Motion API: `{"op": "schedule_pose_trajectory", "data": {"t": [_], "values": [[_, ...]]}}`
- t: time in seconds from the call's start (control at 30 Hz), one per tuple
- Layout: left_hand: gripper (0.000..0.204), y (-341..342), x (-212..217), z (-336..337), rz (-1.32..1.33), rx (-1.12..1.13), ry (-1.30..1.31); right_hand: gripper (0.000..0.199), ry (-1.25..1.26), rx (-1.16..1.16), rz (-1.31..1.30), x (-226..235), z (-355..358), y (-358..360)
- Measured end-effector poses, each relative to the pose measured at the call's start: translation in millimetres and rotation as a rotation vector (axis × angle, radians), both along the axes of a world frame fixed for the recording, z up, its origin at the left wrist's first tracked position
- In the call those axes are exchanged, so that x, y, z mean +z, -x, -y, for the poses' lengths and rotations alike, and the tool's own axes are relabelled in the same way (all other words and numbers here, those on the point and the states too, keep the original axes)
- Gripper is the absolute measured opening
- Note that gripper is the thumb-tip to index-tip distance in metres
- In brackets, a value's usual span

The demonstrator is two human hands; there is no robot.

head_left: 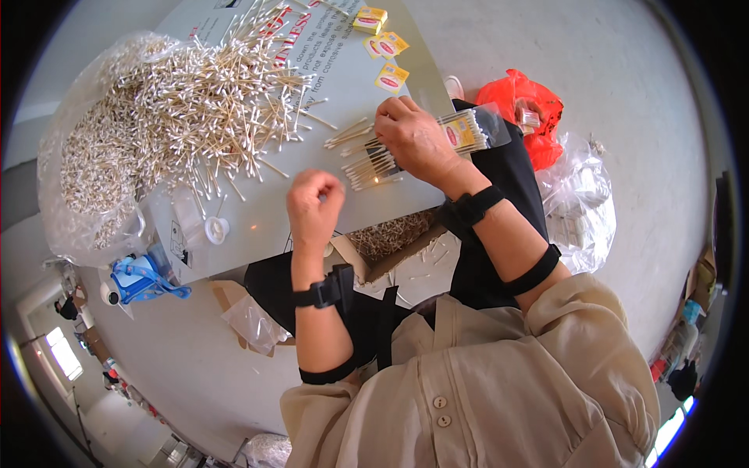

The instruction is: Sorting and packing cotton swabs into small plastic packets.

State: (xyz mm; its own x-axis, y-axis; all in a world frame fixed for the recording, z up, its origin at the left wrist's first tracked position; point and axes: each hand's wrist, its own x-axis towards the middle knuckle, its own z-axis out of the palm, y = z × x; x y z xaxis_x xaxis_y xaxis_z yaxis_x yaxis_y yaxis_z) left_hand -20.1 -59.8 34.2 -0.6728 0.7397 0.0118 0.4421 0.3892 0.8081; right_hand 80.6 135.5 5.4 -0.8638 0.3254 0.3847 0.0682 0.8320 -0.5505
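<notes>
- The clear plastic packet of wooden cotton swabs (472, 129), with a yellow and red label, lies at the near right edge of the pale grey counter (257, 226), partly past the edge, under the right hand (413, 140).
- The right hand is closed over the packet's open end, fingers curled down on it, gripping it.
- A small bunch of loose wooden swabs (373, 165) lies on the counter touching that hand, tips pointing left.
- The left hand (314, 204) is clenched in a loose fist just above the counter's near edge, apart from the packet; whether it pinches any swabs I cannot tell.
- Both wrists wear black straps.
- A big heap of loose swabs (195, 109) spreads over the far left of the counter, spilling from a clear plastic bag (74, 171).
- Small yellow paper labels (388, 47) lie at the far end.
- A red plastic bag (527, 105) sits on the floor to the right.
</notes>
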Motion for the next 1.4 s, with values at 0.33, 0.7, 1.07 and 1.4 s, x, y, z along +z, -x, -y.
{"op": "schedule_pose_trajectory", "data": {"t": [0.33,0.7,1.07,1.4], "values": [[0.012,-2,38,3,0.563,-0.392,0.415,0.007,0.126,0.030,0.035,4,3,14],[0.008,-5,14,-23,-0.108,0.030,0.164,0.007,0.094,0.074,0.072,0,0,28],[0.010,-20,32,12,0.269,-0.413,0.647,0.007,0.132,0.077,0.031,-3,-3,26],[0.066,-6,-8,-34,-0.571,-0.120,0.313,0.007,0.015,0.056,0.109,-2,-3,32]]}}
